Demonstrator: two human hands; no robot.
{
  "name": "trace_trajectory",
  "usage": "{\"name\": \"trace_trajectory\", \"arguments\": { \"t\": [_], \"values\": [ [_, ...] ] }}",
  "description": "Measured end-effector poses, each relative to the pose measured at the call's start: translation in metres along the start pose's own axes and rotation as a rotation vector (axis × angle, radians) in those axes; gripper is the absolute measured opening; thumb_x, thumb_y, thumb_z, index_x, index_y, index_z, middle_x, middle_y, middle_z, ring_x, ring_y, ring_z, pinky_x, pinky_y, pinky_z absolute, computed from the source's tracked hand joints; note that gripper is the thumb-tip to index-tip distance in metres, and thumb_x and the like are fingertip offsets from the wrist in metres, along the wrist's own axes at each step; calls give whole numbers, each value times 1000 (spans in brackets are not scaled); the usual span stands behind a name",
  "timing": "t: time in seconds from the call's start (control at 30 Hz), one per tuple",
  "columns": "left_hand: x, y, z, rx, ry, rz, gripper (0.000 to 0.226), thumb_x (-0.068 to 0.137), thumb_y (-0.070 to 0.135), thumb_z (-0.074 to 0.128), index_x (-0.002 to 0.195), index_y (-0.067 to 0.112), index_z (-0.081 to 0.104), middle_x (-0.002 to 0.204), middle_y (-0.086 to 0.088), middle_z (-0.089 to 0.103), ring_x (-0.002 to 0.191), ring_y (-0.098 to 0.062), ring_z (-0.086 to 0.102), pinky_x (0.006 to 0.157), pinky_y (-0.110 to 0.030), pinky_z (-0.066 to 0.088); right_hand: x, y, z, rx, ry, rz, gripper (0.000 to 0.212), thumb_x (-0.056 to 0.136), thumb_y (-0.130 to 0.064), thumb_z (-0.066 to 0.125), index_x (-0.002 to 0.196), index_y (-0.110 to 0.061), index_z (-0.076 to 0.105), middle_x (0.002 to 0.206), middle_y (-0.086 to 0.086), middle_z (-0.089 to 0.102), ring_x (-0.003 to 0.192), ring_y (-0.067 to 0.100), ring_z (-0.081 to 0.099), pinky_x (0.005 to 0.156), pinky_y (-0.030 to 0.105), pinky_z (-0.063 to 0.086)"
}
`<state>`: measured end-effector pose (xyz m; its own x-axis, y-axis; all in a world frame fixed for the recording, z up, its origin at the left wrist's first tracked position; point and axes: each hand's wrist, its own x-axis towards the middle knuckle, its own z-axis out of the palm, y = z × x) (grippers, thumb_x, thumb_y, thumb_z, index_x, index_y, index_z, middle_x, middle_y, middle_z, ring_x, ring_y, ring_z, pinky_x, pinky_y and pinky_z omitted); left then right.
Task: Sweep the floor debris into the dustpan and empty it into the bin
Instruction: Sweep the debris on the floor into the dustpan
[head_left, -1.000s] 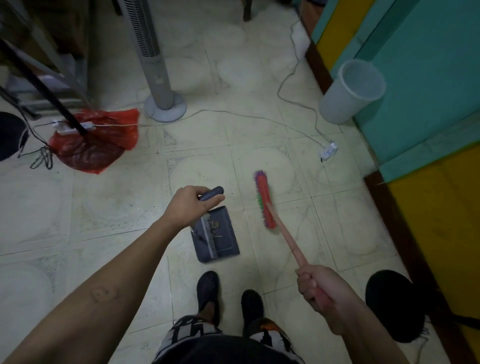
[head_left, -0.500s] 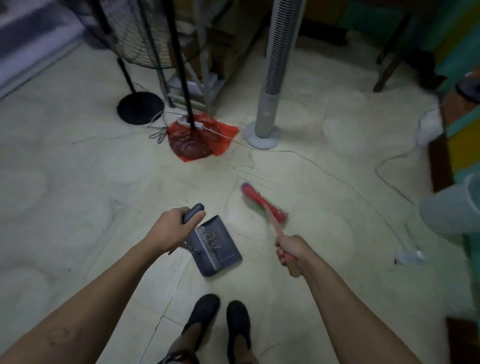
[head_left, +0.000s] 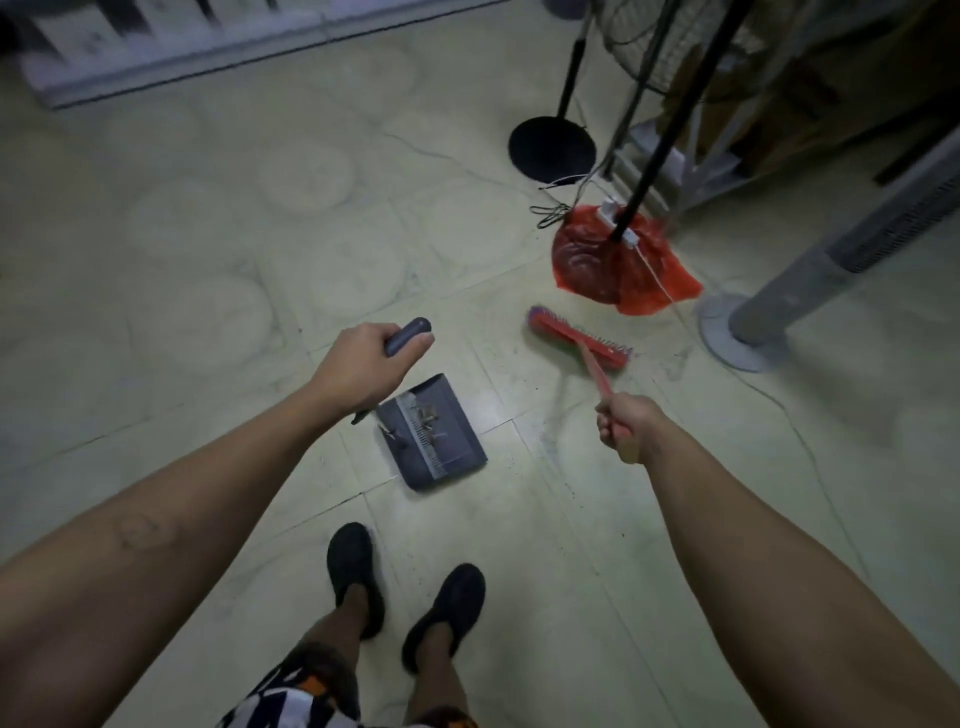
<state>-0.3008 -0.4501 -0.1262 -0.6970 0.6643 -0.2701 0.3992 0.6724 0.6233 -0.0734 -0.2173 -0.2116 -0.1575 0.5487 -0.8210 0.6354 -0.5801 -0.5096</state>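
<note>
I'm seeing tiled floor (head_left: 218, 249) lying open leftward, fan stands (head_left: 550, 143) and red bag (head_left: 618, 265) crowding the right. The left hand (head_left: 363, 364) is gripping the dustpan (head_left: 441, 441) handle, pan sitting before the shoes (head_left: 353, 571); right hand (head_left: 626, 423) fingers are clutching the broom (head_left: 576, 338).

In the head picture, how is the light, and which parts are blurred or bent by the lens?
Head view: dim light, darker toward the corners; a pale glare on the floor just right of the dustpan; the top edge is smeared by blur; the broom head looks soft; the wide lens makes the tower fan and black pole lean.
</note>
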Motion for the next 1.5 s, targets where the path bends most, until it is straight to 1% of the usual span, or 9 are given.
{"name": "trace_trajectory", "arguments": {
  "t": [0.13, 0.2, 0.33, 0.57, 0.73, 0.8, 1.2, 1.37, 1.5],
  "values": [
    [-9, -21, -11, 11, 66, -68, 50, 92, 57, 53, 65, 14, 48, 54, -3, 44, 51, -26, 51, 54, -36, 43, 23, -10, 35, -46, -43, -9, 11, 89, 4, 44, 98, 1, 50, 57, 9, 50, 32, 13, 46, 34, 21, 42],
    [-11, -30, -22, 5, 86, -111, 50, 92, 56, 53, 69, 11, 51, 56, -4, 46, 56, -33, 60, 55, -40, 48, 27, -9, 52, -108, -75, -10, 13, 91, 5, 44, 101, 3, 51, 57, 10, 49, 36, 15, 46, 34, 21, 41],
    [-6, -44, -36, 12, 86, -136, 52, 93, 55, 53, 77, 5, 55, 57, -6, 47, 55, -34, 61, 52, -36, 43, 17, 8, 73, -330, -107, -24, 19, 89, 8, 40, 106, 12, 49, 58, 13, 49, 42, 19, 45, 34, 22, 40],
    [7, -61, -51, 90, -28, -50, 54, 93, 56, 53, 77, 4, 58, 57, -5, 48, 52, -26, 54, 52, -30, 37, -26, 72, 67, -697, -118, 125, 33, 88, 1, 36, 115, 15, 49, 55, 15, 53, 43, 23, 50, 47, 29, 46],
    [15, -68, -66, 115, -120, 45, 53, 92, 57, 53, 71, 8, 55, 55, -4, 47, 51, -21, 46, 53, -31, 30, -77, 111, 52, -878, -111, 224, 33, 92, -4, 40, 121, 13, 43, 74, 20, 60, 55, 27, 57, 57, 37, 57],
    [13, -74, -72, 100, -153, 65, 52, 91, 57, 54, 70, 10, 54, 55, -2, 45, 50, -19, 44, 53, -30, 30, -94, 122, 43, -861, -87, 258, 31, 93, -6, 39, 119, 10, 44, 71, 17, 56, 50, 23, 52, 49, 31, 50],
    [2, -71, -58, 87, -229, 262, 48, 92, 55, 56, 60, 20, 46, 52, -3, 45, 49, -20, 45, 50, -30, 31, -193, 197, -35, -693, -29, 537, 34, 93, -11, 46, 123, 2, 50, 64, 8, 49, 44, 15, 43, 47, 24, 38],
    [2, -39, -35, 189, -289, 375, 42, 91, 56, 55, 71, 19, 55, 59, -5, 55, 55, -20, 52, 52, -30, 34, -226, 221, -51, -276, 6, 546, 17, 94, -5, 52, 107, 5, 49, 54, 8, 44, 33, 12, 32, 36, 18, 28],
    [0, -10, -11, 275, -340, 450, 38, 92, 55, 56, 82, 18, 61, 62, -2, 57, 56, -18, 53, 52, -29, 35, -234, 236, -72, 36, 40, 555, 8, 96, -8, 52, 97, -5, 45, 52, 4, 43, 29, 8, 29, 32, 13, 25]
  ]
}}
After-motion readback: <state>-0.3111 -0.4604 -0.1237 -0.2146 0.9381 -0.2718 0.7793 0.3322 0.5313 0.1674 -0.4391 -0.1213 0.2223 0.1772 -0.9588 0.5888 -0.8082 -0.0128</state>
